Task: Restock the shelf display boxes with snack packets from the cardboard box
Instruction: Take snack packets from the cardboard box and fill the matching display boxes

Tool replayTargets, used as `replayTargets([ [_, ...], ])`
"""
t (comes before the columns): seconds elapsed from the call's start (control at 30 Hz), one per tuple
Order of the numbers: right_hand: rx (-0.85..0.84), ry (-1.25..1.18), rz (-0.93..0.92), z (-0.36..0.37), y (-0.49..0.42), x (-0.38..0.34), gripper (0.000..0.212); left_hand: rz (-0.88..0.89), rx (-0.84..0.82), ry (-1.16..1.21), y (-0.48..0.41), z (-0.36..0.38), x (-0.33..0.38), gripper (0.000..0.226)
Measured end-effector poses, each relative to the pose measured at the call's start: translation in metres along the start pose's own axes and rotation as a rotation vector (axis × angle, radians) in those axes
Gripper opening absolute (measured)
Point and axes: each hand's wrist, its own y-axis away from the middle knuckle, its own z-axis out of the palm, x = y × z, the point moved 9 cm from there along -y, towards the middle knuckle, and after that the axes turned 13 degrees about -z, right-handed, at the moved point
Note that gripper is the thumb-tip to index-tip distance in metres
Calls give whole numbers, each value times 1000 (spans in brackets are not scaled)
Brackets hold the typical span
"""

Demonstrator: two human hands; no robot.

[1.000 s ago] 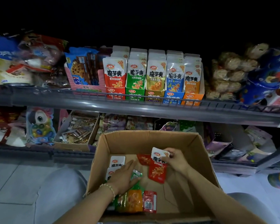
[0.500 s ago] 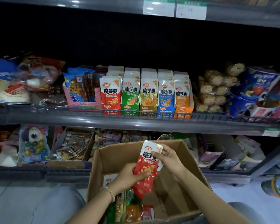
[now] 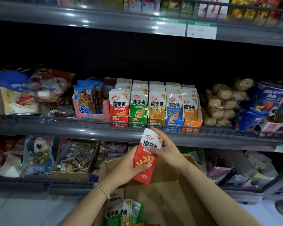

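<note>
Both hands hold a stack of red snack packets (image 3: pixel 146 158) above the open cardboard box (image 3: pixel 168 191), just below the shelf rail. My left hand (image 3: pixel 127 168) grips the stack's lower left edge. My right hand (image 3: pixel 166 150) holds its upper right side. On the middle shelf stand five display boxes in a row: red (image 3: pixel 119 121), green (image 3: pixel 137 122), olive (image 3: pixel 155 123), blue (image 3: pixel 173 125) and orange (image 3: pixel 191 125), each full of upright packets. More packets (image 3: pixel 121 212), white and green, lie in the cardboard box at its left.
A metal shelf rail (image 3: pixel 72 126) runs in front of the display boxes. A pink cookie box (image 3: pixel 90 106) stands left of them, wrapped round cakes (image 3: pixel 224 101) and blue packs (image 3: pixel 265 105) to the right. The lower shelf holds a toy pack (image 3: pixel 38 154) and open trays (image 3: pixel 75 159).
Both hands have lifted the red packets out of the cardboard box up toward the shelf rail. The camera has tilted up, showing more of the shelves above.
</note>
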Motion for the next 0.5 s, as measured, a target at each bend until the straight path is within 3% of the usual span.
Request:
replayTargets([
  [0.1, -38, -63, 60, 9, -20, -11, 60, 55, 94, -38, 4, -23, 21, 60],
  [0.27, -151, -144, 68, 28, -54, -35, 60, 107, 215, -31, 4, -65, 47, 46],
  [0.4, -179, -19, -116, 39, -86, -67, 65, 139, 283, -88, -7, -95, 58, 44],
  [0.5, -64, 64, -335, 32, -110, -94, 64, 195, 532, -276, -11, -129, 65, 50],
])
